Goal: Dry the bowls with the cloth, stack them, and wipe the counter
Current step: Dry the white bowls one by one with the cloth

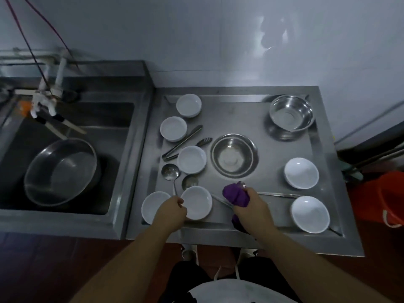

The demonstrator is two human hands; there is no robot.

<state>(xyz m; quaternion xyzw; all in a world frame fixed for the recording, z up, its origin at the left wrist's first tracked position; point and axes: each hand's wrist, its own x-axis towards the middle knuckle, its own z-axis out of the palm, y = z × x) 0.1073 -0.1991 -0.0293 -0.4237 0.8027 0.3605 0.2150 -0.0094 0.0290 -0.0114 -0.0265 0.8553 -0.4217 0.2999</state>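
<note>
Several white bowls lie spread over the steel counter [240,110]. My left hand [172,209] grips the near rim of one white bowl [197,202] at the front left; another white bowl [153,206] sits just left of it. My right hand [251,204] holds a bunched purple cloth [235,194] above the counter's front middle. More white bowls stand at the right [301,172], front right [310,214], and up the left side [191,159], [173,129], [189,105]. Two steel bowls sit in the middle [234,155] and back right [291,114].
Steel tongs [183,142], a ladle [171,172] and long utensils [277,195] lie among the bowls. A sink to the left holds a large steel basin [61,171] under a tap [47,99]. An orange bucket [389,197] stands on the floor at the right.
</note>
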